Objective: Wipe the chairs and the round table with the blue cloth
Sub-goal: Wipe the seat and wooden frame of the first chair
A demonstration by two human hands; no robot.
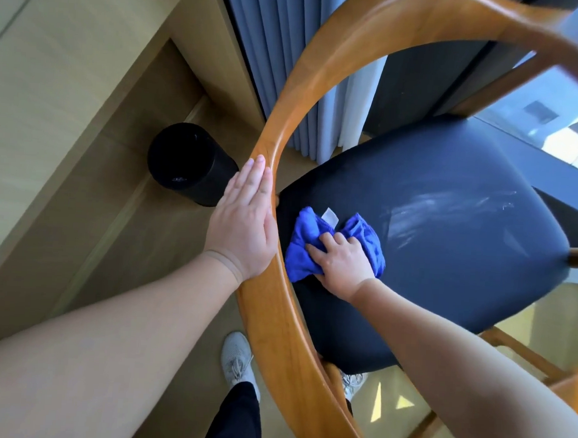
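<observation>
Pressing blue cloth (pixel 299 252) on chair seat (pixel 448 172), our right hand (pixel 340 260) fingers curl round it; left hand (pixel 244 223) fingers together on backrest (pixel 285 126); bin (pixel 184 161) at ten o'clock, contents unclear.

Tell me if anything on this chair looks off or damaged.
Whitish streaks smear the dark seat beside the blue cloth, likely dust or wiping marks. No visible damage elsewhere.
</observation>
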